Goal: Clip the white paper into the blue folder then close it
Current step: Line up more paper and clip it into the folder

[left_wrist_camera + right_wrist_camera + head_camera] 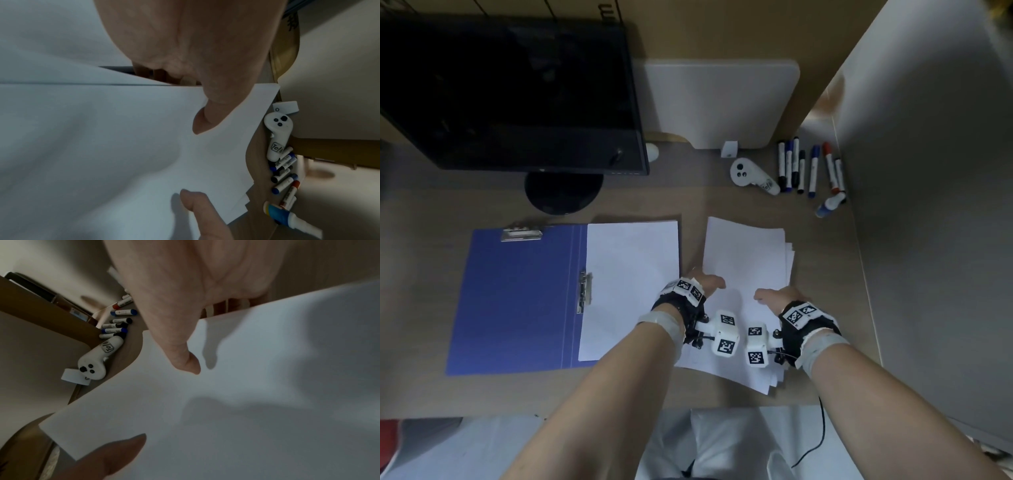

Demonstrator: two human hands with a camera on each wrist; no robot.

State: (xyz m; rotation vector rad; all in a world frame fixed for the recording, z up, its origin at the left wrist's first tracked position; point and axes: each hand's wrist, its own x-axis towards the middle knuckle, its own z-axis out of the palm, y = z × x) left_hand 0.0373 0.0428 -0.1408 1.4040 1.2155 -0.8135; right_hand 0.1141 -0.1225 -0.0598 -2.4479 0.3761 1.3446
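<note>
The blue folder (517, 301) lies open on the desk, with a metal clip (521, 233) at its top edge and another (584, 293) by the spine. One white sheet (630, 274) lies on its right half. To its right is a loose stack of white paper (746, 260). My left hand (707, 282) pinches the top sheet's left edge, thumb (205, 120) on top and fingers underneath. My right hand (770, 294) pinches the right edge the same way, thumb (185, 360) on the sheet (226, 402). The fingers are hidden under the paper.
A dark monitor (510, 89) on a round stand fills the back left. At the back right lie a white controller (751, 176), several markers (811, 168) and a small white box (729, 149). A grey partition (928, 205) walls the right side.
</note>
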